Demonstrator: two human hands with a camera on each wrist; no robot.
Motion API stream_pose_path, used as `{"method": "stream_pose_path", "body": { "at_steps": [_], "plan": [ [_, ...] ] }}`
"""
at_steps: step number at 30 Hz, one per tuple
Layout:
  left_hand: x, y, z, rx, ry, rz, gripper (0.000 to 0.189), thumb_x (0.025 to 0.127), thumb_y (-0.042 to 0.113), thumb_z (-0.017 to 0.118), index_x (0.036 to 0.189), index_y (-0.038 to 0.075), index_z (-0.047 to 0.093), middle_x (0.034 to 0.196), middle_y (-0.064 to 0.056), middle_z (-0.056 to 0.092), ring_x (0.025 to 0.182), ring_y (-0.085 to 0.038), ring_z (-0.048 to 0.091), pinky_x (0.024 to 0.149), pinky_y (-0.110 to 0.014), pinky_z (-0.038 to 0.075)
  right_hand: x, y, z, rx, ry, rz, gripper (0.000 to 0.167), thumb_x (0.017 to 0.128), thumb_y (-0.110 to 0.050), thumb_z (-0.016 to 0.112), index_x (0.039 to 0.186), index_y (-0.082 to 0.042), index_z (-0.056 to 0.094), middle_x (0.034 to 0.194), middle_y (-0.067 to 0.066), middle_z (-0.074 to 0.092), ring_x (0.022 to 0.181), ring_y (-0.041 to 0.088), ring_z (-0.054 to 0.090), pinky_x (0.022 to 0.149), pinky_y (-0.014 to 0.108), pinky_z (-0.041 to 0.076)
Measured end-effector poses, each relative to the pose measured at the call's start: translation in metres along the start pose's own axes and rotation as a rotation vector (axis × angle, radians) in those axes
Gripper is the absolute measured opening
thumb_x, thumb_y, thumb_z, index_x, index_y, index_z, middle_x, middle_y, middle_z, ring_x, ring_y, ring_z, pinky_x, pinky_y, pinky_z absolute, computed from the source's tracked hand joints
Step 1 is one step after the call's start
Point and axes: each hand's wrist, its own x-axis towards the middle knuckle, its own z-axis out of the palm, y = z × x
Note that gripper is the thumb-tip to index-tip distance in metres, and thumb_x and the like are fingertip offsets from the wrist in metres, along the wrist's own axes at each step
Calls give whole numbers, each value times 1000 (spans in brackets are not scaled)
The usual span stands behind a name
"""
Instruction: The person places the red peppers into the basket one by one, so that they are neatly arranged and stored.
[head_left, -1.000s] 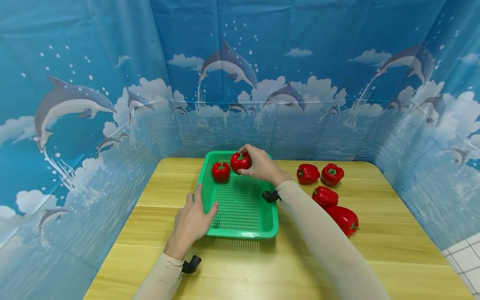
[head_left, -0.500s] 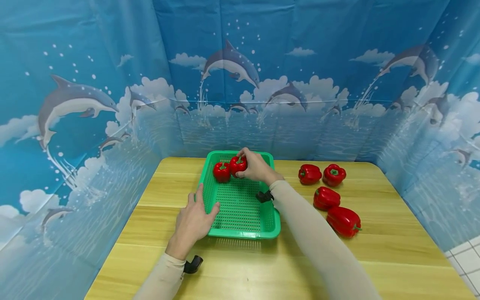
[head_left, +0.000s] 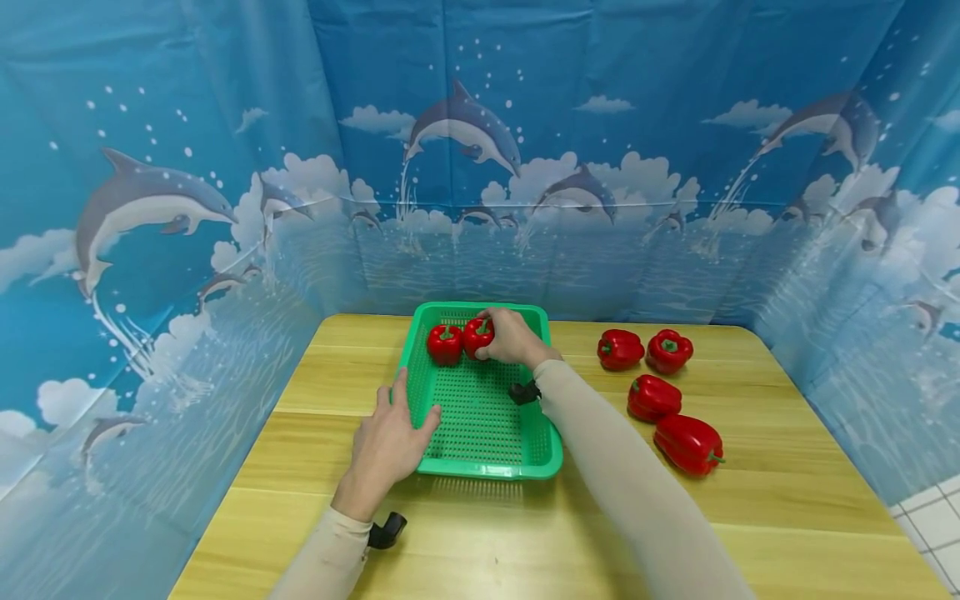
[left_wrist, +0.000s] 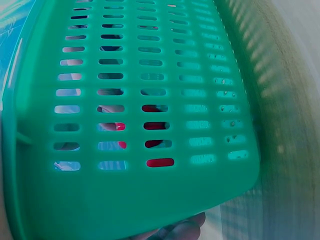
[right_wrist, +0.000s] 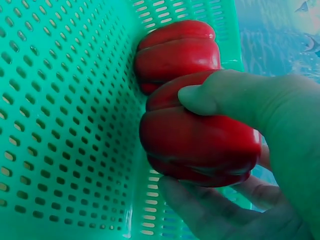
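Note:
In the head view my right hand (head_left: 516, 337) grips a red bell pepper (head_left: 477, 337) at the far end of a green basket (head_left: 420, 392). The right wrist view shows the thumb across one side of this pepper (right_wrist: 195, 140) and fingers curled beneath it. Another red bell pepper (head_left: 445, 345) stands close on its left, stem up. My left hand (head_left: 390, 442) lies at the basket's left edge, its fingers extended along the rim and the thumb over the inside. In the left wrist view the slotted basket wall (left_wrist: 135, 195) covers most of that hand; only fingertips (left_wrist: 185, 231) show.
Right of the basket, several red bell peppers lie on the wooden table (head_left: 787, 500): one on its side (head_left: 620, 349), one stem up (head_left: 668, 351), and nearer ones, including a longer pepper (head_left: 689, 444). A dolphin-print curtain (head_left: 600, 250) rises behind the table.
My right hand has lowered the held pepper into the basket and moved it slightly left, beside the other pepper. My left hand has stayed at the rim.

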Motion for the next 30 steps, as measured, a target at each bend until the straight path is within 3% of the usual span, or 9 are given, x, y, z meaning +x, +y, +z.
{"method": "stream_pose_path", "body": {
  "at_steps": [9,14,21,30],
  "plan": [
    [0,1,1,-3,-1,2,99,116,61,62,187,6,21,171,-37,49,53,-29,57,50,-38,48,22,28,12,-38,-16,12,79,96,-28,97,164,-8,62,150,16,72,135,35,70,110,53,64],
    [1,1,0,2,5,3,99,115,61,63,186,5,22,171,-37,50,55,-30,59,52,-39,50,23,30,14,-44,-30,18,78,98,-26,96,166,-8,61,152,16,73,139,37,70,112,55,64],
    [1,0,0,21,8,12,99,115,62,62,186,5,22,170,-37,50,61,-34,65,57,-45,57,17,26,10,-42,-54,23,78,99,-26,96,167,-9,60,152,15,74,143,38,68,112,53,64],
    [0,0,-1,29,0,2,99,115,62,63,187,6,22,170,-37,51,62,-34,66,56,-42,55,-14,-3,-1,-50,-40,45,77,104,-23,92,171,-10,56,164,20,64,156,42,58,122,58,57]
  ]
}}
